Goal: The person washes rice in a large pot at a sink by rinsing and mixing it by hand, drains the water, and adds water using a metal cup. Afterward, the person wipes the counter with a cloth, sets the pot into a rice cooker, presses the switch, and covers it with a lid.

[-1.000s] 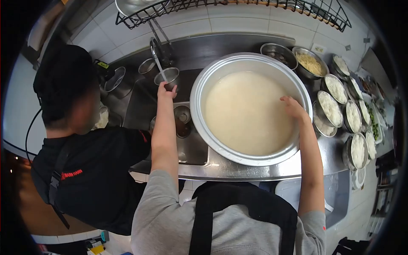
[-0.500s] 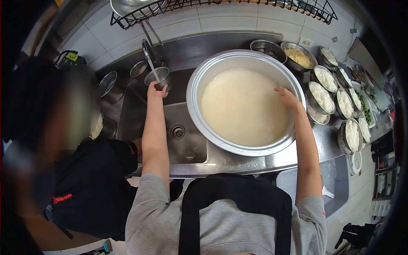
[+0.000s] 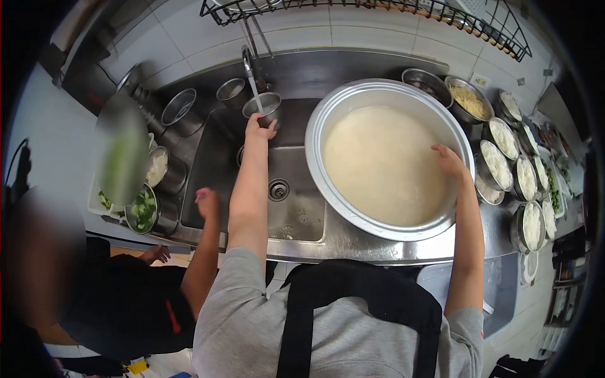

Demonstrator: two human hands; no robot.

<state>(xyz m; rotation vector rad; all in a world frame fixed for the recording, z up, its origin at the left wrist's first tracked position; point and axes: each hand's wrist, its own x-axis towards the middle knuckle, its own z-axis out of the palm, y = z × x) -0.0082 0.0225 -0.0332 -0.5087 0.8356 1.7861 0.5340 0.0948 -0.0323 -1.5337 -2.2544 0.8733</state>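
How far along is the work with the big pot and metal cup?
The big pot already holds cloudy liquid. In progress: the left hand holds the metal cup under the running tap; the right hand reaches inside the pot. Probably remaining: emptying the cup, which is away from the pot.

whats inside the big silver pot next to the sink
The big silver pot holds cloudy, off-white liquid, and the right hand reaches in. Anything below the cloudy surface is hidden.

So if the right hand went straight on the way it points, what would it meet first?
If the right hand dips at all, the cloudy liquid; if level, likely the far inner wall of the big metal pot. The hand's height over the liquid is hard to judge.
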